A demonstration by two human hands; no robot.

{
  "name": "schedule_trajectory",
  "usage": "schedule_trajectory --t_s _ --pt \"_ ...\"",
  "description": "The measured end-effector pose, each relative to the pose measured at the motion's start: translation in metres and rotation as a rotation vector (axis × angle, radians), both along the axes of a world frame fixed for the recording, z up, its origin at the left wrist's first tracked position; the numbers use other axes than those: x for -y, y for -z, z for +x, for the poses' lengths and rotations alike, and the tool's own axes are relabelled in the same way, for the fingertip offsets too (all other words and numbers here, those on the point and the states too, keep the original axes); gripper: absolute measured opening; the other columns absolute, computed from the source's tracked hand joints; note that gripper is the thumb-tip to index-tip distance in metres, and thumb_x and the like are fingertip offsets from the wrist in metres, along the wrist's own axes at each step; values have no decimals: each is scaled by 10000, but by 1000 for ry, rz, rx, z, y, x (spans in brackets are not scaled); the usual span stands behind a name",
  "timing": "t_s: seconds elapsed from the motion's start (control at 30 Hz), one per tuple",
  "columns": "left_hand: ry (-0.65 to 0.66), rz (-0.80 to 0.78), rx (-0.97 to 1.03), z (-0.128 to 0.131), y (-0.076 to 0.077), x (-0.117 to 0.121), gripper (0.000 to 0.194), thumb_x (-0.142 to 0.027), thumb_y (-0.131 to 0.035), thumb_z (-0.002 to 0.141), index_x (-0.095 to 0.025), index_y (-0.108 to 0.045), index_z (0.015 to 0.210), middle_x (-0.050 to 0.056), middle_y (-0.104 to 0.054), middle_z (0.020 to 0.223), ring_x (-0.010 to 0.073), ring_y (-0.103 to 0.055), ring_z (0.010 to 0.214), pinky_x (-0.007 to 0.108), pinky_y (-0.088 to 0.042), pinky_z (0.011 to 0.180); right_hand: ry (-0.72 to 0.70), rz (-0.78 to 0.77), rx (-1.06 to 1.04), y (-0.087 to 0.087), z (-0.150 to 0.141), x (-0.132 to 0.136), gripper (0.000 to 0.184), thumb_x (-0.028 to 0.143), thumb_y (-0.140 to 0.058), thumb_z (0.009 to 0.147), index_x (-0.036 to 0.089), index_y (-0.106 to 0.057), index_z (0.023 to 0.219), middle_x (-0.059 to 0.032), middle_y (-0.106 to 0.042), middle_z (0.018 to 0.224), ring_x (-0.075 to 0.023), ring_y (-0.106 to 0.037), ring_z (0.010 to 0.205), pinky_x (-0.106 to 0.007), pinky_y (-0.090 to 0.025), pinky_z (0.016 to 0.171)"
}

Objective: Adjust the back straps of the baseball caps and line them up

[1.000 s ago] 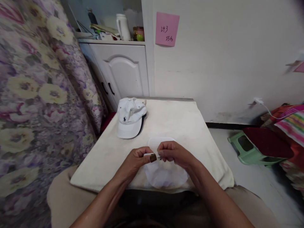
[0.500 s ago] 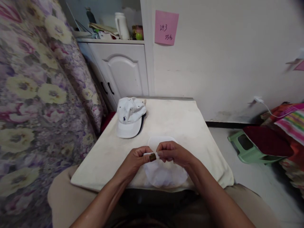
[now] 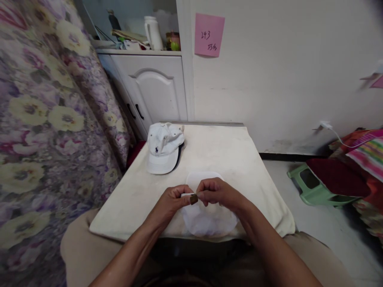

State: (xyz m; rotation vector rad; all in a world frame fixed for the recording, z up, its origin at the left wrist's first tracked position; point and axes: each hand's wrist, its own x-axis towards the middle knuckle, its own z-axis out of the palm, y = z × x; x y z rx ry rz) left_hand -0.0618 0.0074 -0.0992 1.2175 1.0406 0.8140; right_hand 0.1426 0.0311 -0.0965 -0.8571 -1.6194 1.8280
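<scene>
A white, rounded fabric piece [image 3: 209,223], seemingly a second cap, lies at the near edge of the table under my hands. Above it my left hand [image 3: 176,196] is closed, pinching a white strap [image 3: 186,195] with a brass-coloured buckle [image 3: 194,199] at its end. My right hand [image 3: 217,192] is closed as well, its thumb and forefinger touching at the buckle's right side; what lies between those fingertips is too small to make out. Farther left on the table sits a white baseball cap [image 3: 164,145] with a small dark emblem, its brim facing me.
A cream cloth covers the table [image 3: 221,147]. At left hangs a floral curtain [image 3: 60,119], with a white cabinet [image 3: 155,87] behind the table. A green stool [image 3: 311,187] with a dark red cover stands on the floor at right, beside colourful fabrics [image 3: 369,155].
The buckle has shifted slightly right and tilted, closer to my right fingertips. The short white piece that showed between the buckle and my right fingers is now hardly visible.
</scene>
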Motion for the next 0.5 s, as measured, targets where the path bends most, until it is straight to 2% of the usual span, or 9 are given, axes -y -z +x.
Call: schedule_trajectory --t_s 0.2,0.3,0.5 --pt "1 16 -6 -2 0 0 227 -341 -754 763 -149 -664 685 -17 -612 672 140 -509 680 235 -366 669 -62 51 -33 -5 12 0 239 375 -624 889 153 -658 972 -24 -662 811 -104 -500 635 -232 -363 571" --pt "7 9 -6 -3 -1 0 216 -337 -750 760 -149 -668 690 -18 -602 673 135 -494 666 230 -363 656 -57 64 -23 -5 14 -1 239 393 -621 894 155 -637 910 -25 -656 805 -115 -528 664 -254 -414 636" --pt "38 12 8 -4 -5 2 214 -344 -750 741 -155 -669 683 -24 -582 633 127 -465 616 230 -348 616 -57 104 38 -9 12 0 114 270 -628 856 168 -626 804 3 -633 707 -111 -518 623 -236 -397 589"
